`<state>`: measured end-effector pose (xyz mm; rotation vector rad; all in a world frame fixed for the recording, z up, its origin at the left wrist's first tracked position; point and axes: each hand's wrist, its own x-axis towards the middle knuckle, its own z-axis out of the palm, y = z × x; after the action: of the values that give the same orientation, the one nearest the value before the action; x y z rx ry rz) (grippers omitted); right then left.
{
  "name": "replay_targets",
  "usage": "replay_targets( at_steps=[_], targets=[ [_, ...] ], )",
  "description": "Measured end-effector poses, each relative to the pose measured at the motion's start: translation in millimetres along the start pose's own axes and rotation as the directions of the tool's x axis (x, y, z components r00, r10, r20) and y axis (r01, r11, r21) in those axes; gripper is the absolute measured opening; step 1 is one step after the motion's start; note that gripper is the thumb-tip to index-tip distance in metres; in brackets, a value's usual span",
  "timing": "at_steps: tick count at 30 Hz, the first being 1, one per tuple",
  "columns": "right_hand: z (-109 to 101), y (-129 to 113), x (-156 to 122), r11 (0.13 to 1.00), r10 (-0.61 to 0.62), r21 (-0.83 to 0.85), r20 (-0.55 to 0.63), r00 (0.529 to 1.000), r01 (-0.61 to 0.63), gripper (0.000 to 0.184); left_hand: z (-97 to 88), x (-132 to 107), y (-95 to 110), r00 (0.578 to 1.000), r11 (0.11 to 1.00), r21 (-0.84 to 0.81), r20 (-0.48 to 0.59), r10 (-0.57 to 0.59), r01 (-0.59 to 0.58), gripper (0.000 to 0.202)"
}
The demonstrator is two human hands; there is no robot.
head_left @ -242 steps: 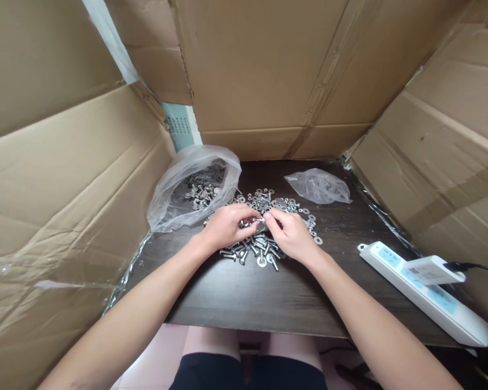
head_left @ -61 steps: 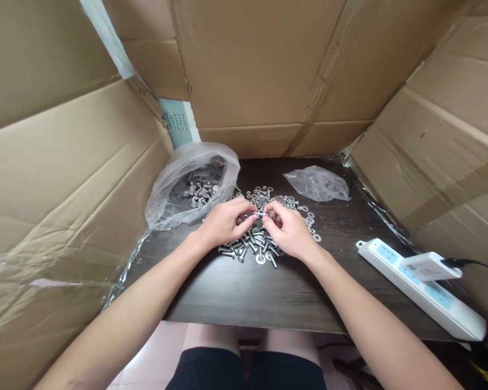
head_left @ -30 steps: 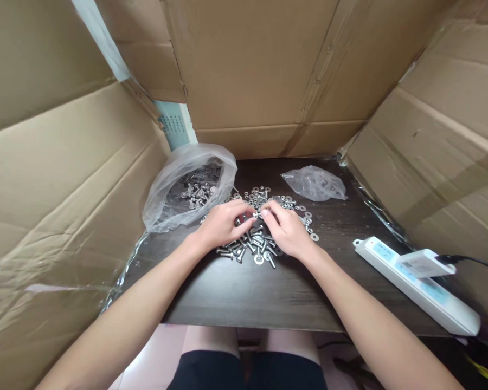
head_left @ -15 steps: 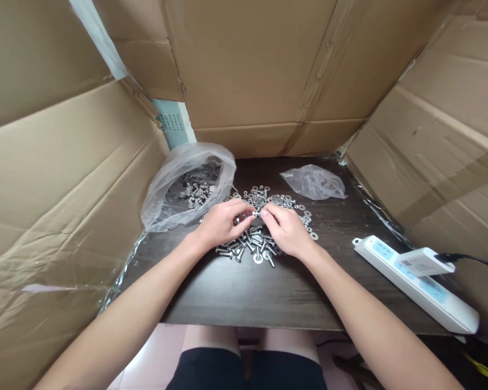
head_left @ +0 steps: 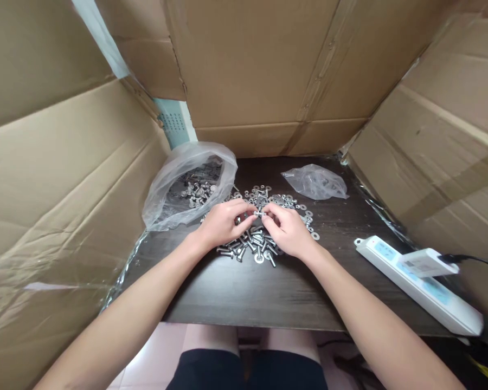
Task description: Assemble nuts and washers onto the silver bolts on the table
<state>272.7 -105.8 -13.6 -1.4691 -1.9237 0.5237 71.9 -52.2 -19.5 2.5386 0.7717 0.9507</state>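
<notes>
Between my two hands lies a small silver bolt, roughly level, held over a loose heap of hardware. My left hand pinches one end of it with thumb and forefinger. From the other side, the fingertips of my right hand close on the opposite end; whether a nut or washer sits there is too small to tell. Below the hands lie several loose bolts, some with washers. Flat washers and nuts spread behind and to the right of my right hand.
An open clear plastic bag with assembled bolts stands at the left. A smaller plastic bag lies at the back right. On the right is a white power strip with a plugged-in charger. Cardboard walls surround the dark table.
The right fingertips have shifted slightly on the bolt, so more of it shows between the hands. The whole view has moved a little; the left hand keeps its pinch.
</notes>
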Motion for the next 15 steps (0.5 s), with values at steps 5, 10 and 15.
replay_targets(
  at_steps=[5,10,15],
  targets=[
    [-0.1,0.1,1.0,1.0,-0.01,-0.026,0.007,1.0,0.01,0.031,1.5,-1.4,0.2,1.0,1.0,-0.002,0.011,-0.003,0.003,0.02],
    [0.4,0.8,1.1,0.998,0.001,-0.055,0.005,1.0,-0.001,0.039,1.6,-1.4,0.4,1.0,1.0,0.009,0.024,0.004,-0.005,0.019],
    [1.1,0.6,0.7,0.999,0.02,-0.044,0.015,1.0,-0.019,0.047,1.2,-1.7,0.8,0.999,0.999,0.028,0.027,0.02,-0.021,0.02]
  ],
)
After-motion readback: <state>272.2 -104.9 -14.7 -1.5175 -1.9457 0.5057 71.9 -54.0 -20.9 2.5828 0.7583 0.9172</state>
